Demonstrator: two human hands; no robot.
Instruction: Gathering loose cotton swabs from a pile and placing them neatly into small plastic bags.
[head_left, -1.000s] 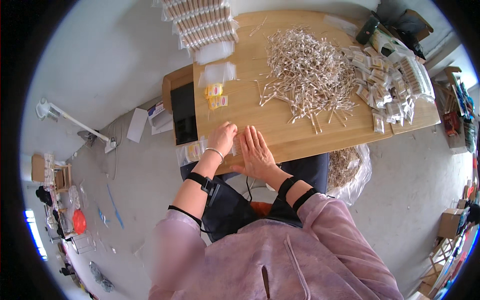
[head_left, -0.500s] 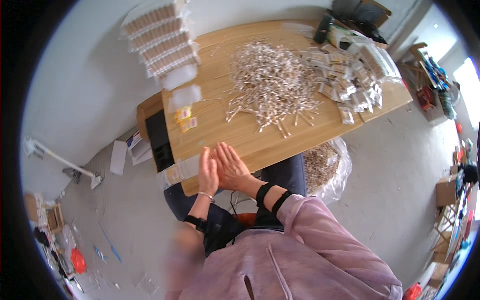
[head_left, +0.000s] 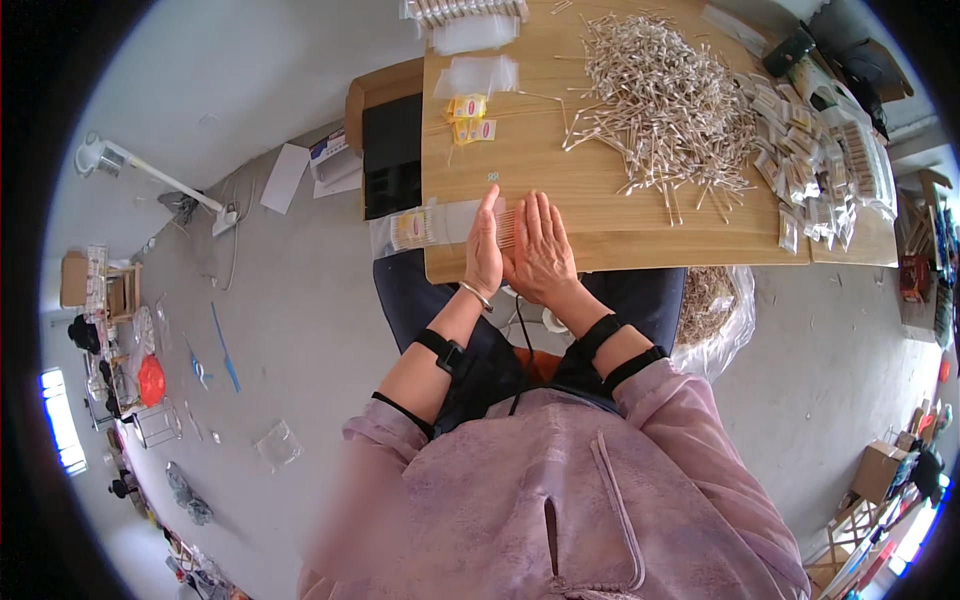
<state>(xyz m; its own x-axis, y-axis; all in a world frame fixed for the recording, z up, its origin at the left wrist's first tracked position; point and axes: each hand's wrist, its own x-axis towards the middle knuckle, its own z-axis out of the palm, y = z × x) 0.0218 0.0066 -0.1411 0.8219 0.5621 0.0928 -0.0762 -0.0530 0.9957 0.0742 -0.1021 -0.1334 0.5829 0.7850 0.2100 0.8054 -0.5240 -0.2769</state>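
Observation:
Near the table's front edge, my left hand (head_left: 485, 252) stands on its edge with straight fingers. My right hand (head_left: 542, 250) lies almost flat beside it, fingers stretched out and close together. A small row of cotton swabs (head_left: 507, 228) shows in the narrow gap between the hands, partly covered by them. Left of my left hand lies a clear plastic bag (head_left: 458, 222), and beyond it a filled packet of swabs (head_left: 411, 229) at the table's left edge. A large loose heap of cotton swabs (head_left: 670, 100) covers the table's far middle.
Yellow-and-white cards (head_left: 470, 120) and clear empty bags (head_left: 478, 76) lie at the table's left side. Filled packets (head_left: 815, 190) pile up on the right. A clear sack of swabs (head_left: 715, 310) stands below the front edge. Stacked packs (head_left: 465, 12) sit at the far left.
The view has tilted and shifted, so the table sits higher and further right. My hands, earlier close together, are now slightly apart at the fingers, with swabs showing between them.

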